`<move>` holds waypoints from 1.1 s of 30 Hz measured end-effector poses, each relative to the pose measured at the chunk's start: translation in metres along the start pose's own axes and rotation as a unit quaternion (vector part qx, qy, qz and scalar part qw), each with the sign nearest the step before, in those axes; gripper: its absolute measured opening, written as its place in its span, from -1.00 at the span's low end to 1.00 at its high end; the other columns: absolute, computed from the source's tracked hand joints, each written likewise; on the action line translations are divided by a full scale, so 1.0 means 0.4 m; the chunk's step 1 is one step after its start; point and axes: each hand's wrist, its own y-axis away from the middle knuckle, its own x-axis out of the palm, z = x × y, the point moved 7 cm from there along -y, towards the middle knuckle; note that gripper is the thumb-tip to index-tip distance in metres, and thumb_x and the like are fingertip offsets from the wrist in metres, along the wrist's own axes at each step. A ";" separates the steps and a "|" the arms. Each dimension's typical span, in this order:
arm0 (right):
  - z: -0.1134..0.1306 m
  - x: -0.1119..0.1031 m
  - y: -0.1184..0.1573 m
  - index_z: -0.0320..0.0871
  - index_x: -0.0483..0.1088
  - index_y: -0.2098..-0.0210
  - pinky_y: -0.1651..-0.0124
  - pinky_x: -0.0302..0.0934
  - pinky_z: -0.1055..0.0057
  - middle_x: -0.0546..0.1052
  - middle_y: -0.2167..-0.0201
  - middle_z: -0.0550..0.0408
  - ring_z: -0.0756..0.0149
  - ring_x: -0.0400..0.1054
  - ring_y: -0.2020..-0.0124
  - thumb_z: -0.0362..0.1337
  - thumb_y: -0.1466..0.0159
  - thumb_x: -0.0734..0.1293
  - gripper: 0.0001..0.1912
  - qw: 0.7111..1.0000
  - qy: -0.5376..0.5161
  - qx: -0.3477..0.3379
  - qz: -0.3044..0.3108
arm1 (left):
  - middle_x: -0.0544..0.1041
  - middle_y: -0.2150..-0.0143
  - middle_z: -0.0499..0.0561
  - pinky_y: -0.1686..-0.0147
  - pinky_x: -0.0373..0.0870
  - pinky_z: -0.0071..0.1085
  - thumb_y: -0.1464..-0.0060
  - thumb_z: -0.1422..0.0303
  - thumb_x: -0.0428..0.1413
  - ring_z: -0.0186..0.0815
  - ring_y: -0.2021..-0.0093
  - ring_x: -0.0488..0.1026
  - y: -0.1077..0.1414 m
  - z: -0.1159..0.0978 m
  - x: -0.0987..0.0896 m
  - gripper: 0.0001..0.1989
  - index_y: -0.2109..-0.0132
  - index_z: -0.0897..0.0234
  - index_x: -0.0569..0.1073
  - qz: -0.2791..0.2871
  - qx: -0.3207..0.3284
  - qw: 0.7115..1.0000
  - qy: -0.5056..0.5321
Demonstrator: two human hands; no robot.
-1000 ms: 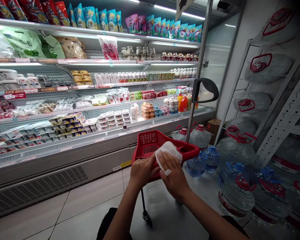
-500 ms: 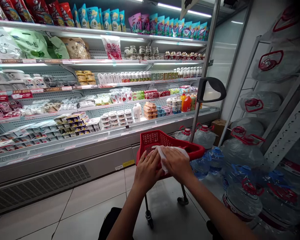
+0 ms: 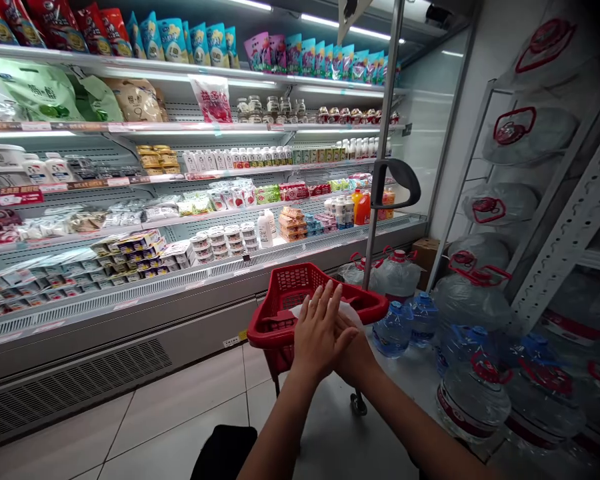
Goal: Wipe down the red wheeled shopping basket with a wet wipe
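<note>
A lit steel cooler [image 3: 190, 333], two white bottles [image 3: 265, 230] on its bottom shelf, lines a shop's glossy tiled floor [image 3: 190, 413]. At centre, one perforated red plastic basket [image 3: 259, 335] carries one soft white cloth [image 3: 351, 313] at its near side. The left hand [image 3: 319, 330], fingers straight, grip flat, overlaps the right hand [image 3: 354, 353] by the cloth; that grip is hidden. Right, ribbed, blue-capped jugs [image 3: 393, 331].
</note>
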 end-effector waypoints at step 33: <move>-0.065 0.105 0.236 0.02 0.23 -0.41 -0.48 -0.02 -0.06 0.27 -0.43 0.00 0.07 0.05 -0.48 0.09 -0.49 0.11 -0.40 0.836 -0.410 0.338 -0.139 | 0.04 -0.56 -0.07 -0.51 -0.14 -0.12 -0.48 0.28 -0.15 -0.26 -0.53 0.01 0.114 0.094 -0.045 -0.39 -0.55 0.03 -0.13 -0.029 -0.002 0.998 -0.057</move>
